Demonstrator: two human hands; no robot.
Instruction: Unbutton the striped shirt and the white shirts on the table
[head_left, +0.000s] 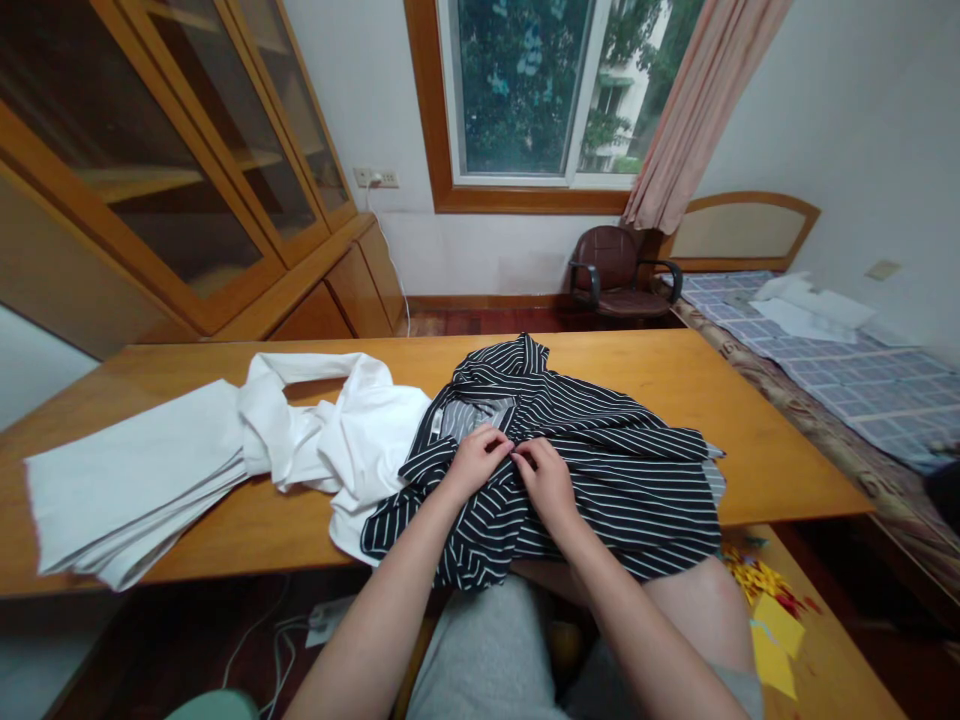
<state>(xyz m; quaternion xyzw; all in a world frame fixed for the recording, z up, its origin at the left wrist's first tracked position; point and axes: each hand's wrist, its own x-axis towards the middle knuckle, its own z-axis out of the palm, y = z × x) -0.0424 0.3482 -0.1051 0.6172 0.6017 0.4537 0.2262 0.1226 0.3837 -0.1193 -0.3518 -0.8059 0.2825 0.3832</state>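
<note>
A black shirt (615,470) with thin white stripes lies spread over the near part of the table, its lower edge hanging towards my lap. Its collar end points away from me, and the paler inside with a small white label shows near the neck. My left hand (480,462) pinches the shirt's front near the middle. Close beside it, my right hand (545,480) also pinches the cloth, fingertips almost touching the left ones. Whatever small detail sits between the fingertips is hidden.
White cloth (375,420), partly folded, lies left of the shirt on the wooden table (772,440). A glass-fronted cabinet (225,180) stands at left. Behind are a brown chair (611,270) and a bed (825,350). Yellow pieces (776,640) lie on a lower surface at right.
</note>
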